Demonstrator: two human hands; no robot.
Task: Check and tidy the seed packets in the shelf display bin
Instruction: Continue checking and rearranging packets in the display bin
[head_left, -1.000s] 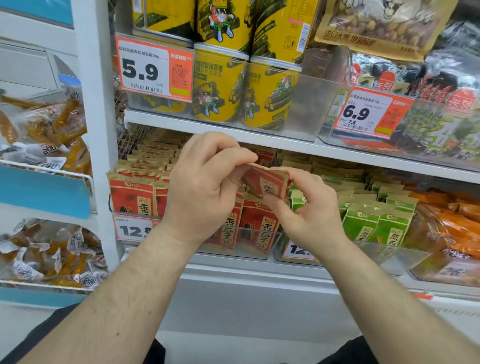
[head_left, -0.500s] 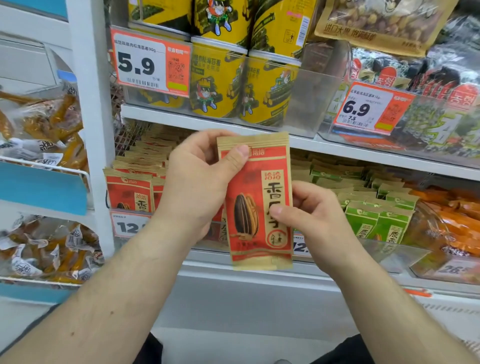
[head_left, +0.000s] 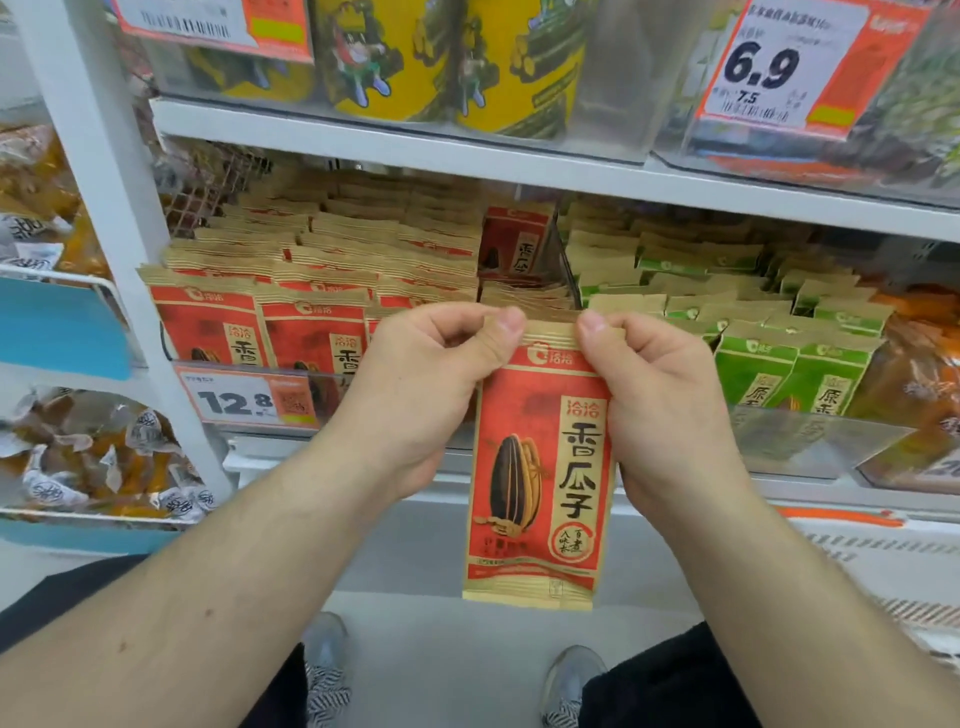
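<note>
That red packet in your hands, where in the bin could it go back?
The red packet fits the low gap in the red bin's right column, between the packed red rows and the clear divider. The green rows beyond look full.

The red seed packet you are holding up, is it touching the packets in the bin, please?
Apart. The head view shows the red seed packet pinched by left hand and right hand, hanging before the bin.
</note>
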